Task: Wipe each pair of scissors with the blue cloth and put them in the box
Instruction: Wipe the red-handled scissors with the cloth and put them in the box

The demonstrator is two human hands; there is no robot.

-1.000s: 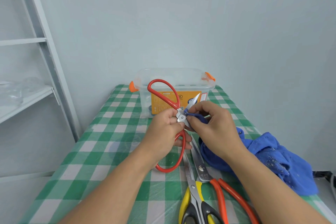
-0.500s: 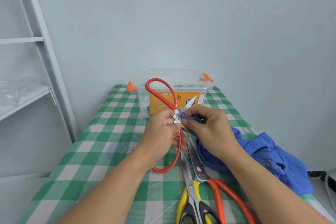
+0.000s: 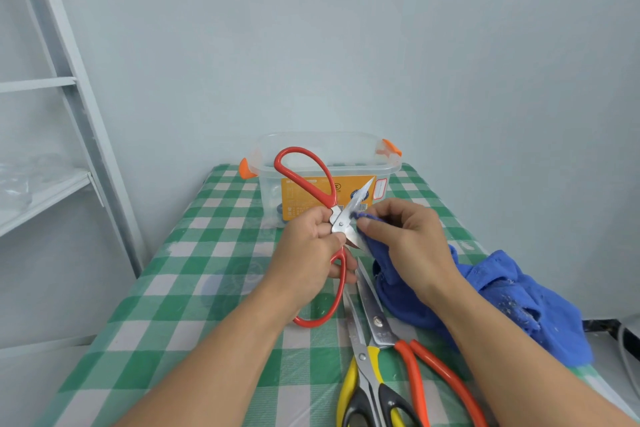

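Lower blade of the red scissors vanishes behind the blue cloth and the right grip. The left grip covers a stretch of the lower red loop. The bottom edge chops off the handles of the yellow-black scissors and the orange-handled scissors. On the box, the label print is too small to read. There's a dark shape inside, blurred through the plastic, and I can't tell what it is.

Single head-worn, wide-angle view
It looks forward and down, close above the checked table, toward the wall behind.
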